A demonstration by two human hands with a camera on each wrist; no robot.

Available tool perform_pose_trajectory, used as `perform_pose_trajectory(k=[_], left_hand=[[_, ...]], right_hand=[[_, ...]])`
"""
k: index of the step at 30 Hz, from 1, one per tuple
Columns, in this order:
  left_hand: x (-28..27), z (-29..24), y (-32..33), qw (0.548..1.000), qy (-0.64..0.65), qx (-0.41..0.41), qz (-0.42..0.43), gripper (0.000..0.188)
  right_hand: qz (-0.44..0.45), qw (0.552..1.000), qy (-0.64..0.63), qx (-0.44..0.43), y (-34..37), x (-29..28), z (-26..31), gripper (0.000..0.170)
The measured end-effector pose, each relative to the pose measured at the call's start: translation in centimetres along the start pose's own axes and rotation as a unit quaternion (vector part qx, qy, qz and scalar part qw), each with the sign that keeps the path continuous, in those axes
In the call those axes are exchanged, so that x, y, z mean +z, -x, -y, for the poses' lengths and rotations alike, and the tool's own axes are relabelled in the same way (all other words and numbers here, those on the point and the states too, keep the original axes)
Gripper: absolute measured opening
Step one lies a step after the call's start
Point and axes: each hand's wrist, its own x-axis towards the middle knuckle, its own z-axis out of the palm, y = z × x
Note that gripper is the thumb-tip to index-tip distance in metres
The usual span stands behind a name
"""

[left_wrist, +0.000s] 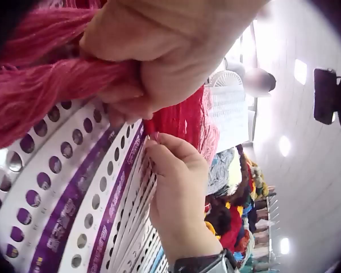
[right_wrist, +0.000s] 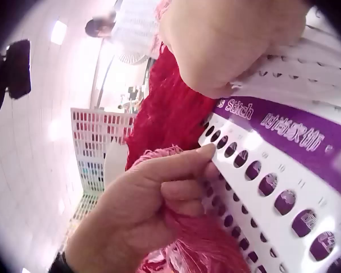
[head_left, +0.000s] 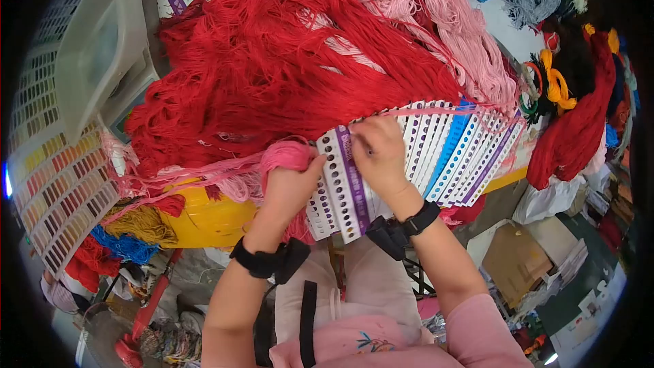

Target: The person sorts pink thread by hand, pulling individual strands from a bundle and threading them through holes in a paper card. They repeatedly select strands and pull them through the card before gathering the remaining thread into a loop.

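Note:
My left hand (head_left: 296,180) holds a bundle of pink thread (head_left: 283,157) in its curled fingers. Its thumb and index finger pinch the left edge of a white card (head_left: 340,187) with a purple printed band and a row of round holes. At the card's top, my right hand (head_left: 381,157) has its thumb and fingertips (left_wrist: 153,141) brought together, pinching a thin strand of thread. Beside and under that hand, more punched cards (head_left: 443,150) lie fanned out to the right, with pink strands along their upper ends.
A large heap of red thread (head_left: 272,61) covers the table beyond the cards, with pale pink hanks (head_left: 456,34) behind it. At left stand a clear plastic bin (head_left: 102,48) and color charts (head_left: 68,191). A yellow surface (head_left: 204,218) shows at the front edge.

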Motion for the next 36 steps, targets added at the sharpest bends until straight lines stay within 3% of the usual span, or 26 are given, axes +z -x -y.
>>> perform_pose_trajectory(k=[1,3,4,7,9,11,16,17,18,19,21,22,23,24,25,27,28,30,31,32,33,35,36], left_hand=[[-0.3,-0.4,0.2,1.0,-0.001,-0.001,0.001,0.009],[-0.8,-1.1,0.3,0.974,0.159,-0.163,0.009,0.01],[-0.8,-1.2,0.0,0.974,0.158,-0.163,0.008,0.01],[-0.1,-1.1,-0.8,0.943,0.275,-0.187,-0.011,0.011],[0.5,-0.2,-1.0,0.955,0.266,-0.134,-0.003,0.012],[1.1,0.1,-1.0,0.958,0.253,-0.136,-0.02,0.014],[-1.1,-0.6,0.4,0.957,0.233,-0.162,-0.063,0.013],[-2.3,-1.5,1.0,0.898,0.4,-0.179,-0.04,0.01],[-3.2,-1.8,1.5,0.81,0.554,-0.193,-0.016,0.009],[-3.8,-1.4,1.9,0.811,0.552,-0.195,-0.016,0.009],[-4.6,-0.6,2.3,0.704,0.661,-0.177,0.191,0.016],[-4.1,-2.6,1.7,0.787,0.559,-0.209,0.158,0.018],[-3.0,-2.8,0.9,0.786,0.56,-0.209,0.16,0.018],[-1.7,-2.8,0.1,0.879,0.397,-0.212,0.156,0.019],[-0.9,-2.5,-0.4,0.942,0.22,-0.207,0.146,0.02],[-1.1,-1.9,-0.2,0.972,0.136,-0.177,0.069,0.019],[-2.7,-2.0,0.5,0.979,0.1,-0.175,0.016,0.018],[-8.7,-2.6,2.4,0.924,0.261,-0.279,-0.018,0.02],[-10.8,-3.1,4.0,0.898,0.258,-0.308,-0.178,0.022],[-17.0,-0.6,5.8,0.88,0.397,-0.235,-0.114,0.02],[-20.6,-0.2,7.5,0.849,0.439,-0.182,-0.229,0.021],[-26.5,-0.6,9.2,0.745,0.59,-0.118,-0.289,0.023],[-26.7,-1.3,9.9,0.746,0.589,-0.113,-0.29,0.023]], right_hand=[[0.0,1.0,-0.001,0.001,0.1,0.1,0.4,0.023],[0.091,0.995,-0.027,-0.038,0.4,0.3,1.9,0.036],[0.126,0.992,-0.003,-0.034,0.5,0.2,2.2,0.047],[0.141,0.989,0.023,-0.045,0.6,-0.3,3.3,0.049],[0.133,0.99,0.0,-0.044,0.8,-0.1,2.5,0.046],[0.117,0.988,-0.092,-0.029,0.8,0.1,1.9,0.042],[0.094,0.992,-0.088,0.016,0.8,0.3,2.3,0.031],[0.088,0.992,-0.087,0.017,0.8,0.3,2.2,0.029],[0.086,0.992,-0.088,0.021,0.8,0.4,2.0,0.029],[0.079,0.993,-0.091,0.011,0.9,0.5,1.7,0.025],[0.073,0.993,-0.097,-0.002,0.8,0.6,1.4,0.023],[0.076,0.987,-0.138,0.024,0.9,0.4,1.4,0.022],[0.079,0.98,-0.178,0.05,0.9,0.2,1.3,0.022],[0.06,0.968,-0.23,0.079,0.8,0.3,1.2,0.021],[0.062,0.969,-0.227,0.079,0.7,0.4,1.3,0.021],[0.047,0.985,-0.145,0.08,0.7,0.9,1.7,0.022],[0.072,0.993,-0.077,0.049,0.3,0.7,2.4,0.032],[0.099,0.991,-0.054,0.075,0.1,1.0,3.1,0.036],[0.128,0.987,-0.031,0.094,0.0,1.1,3.4,0.039],[0.118,0.99,0.001,0.079,0.2,1.3,3.3,0.043],[0.114,0.99,-0.002,0.081,0.3,1.4,3.2,0.043],[0.097,0.992,0.009,0.078,0.3,1.5,3.5,0.044],[0.094,0.993,0.006,0.075,0.5,1.6,3.7,0.044]])
